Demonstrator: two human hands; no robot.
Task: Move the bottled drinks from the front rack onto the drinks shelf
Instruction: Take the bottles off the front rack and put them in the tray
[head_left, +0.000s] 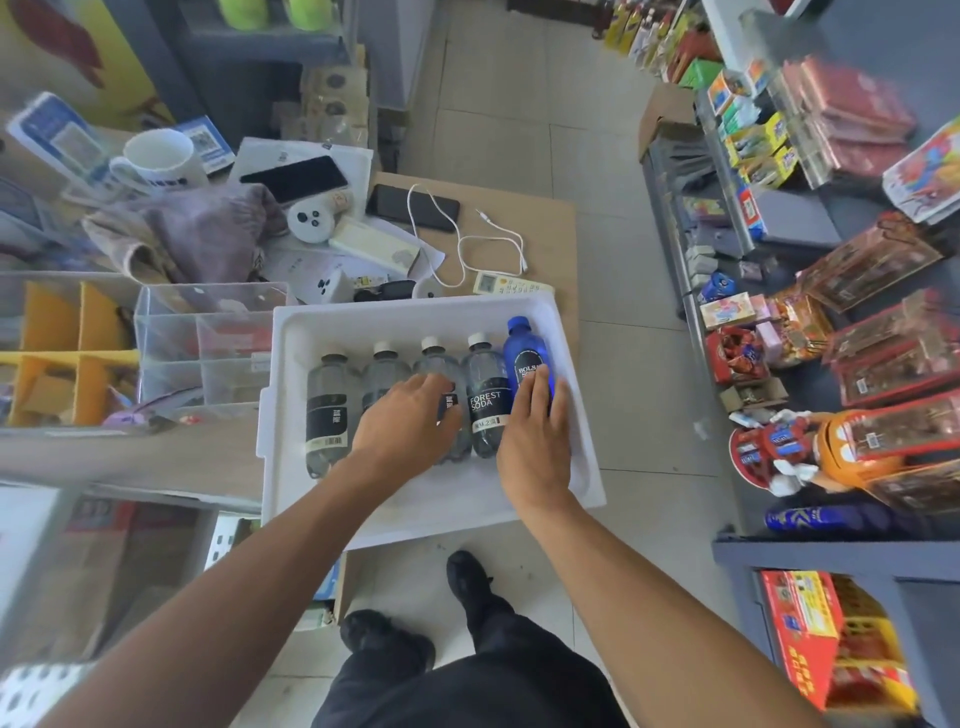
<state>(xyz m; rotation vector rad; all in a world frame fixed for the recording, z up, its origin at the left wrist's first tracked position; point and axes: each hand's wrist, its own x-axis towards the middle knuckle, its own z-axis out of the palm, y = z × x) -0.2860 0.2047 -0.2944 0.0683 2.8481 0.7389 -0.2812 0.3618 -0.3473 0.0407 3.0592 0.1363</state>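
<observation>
A cluttered shop tabletop (540, 218) carries a white tray (415, 499) holding five bottles lying side by side. The left hand (402, 421) lies over the two middle clear bottles (441, 364), fingers loosely bent; grip unclear. The right hand (535, 431) rests straight-fingered on the blue bottle (524, 353) at the tray's right.

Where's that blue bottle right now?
The blue bottle lies at the right end of the bottle row in the white tray, beside the Forest Soda bottle, under the right hand.
</observation>
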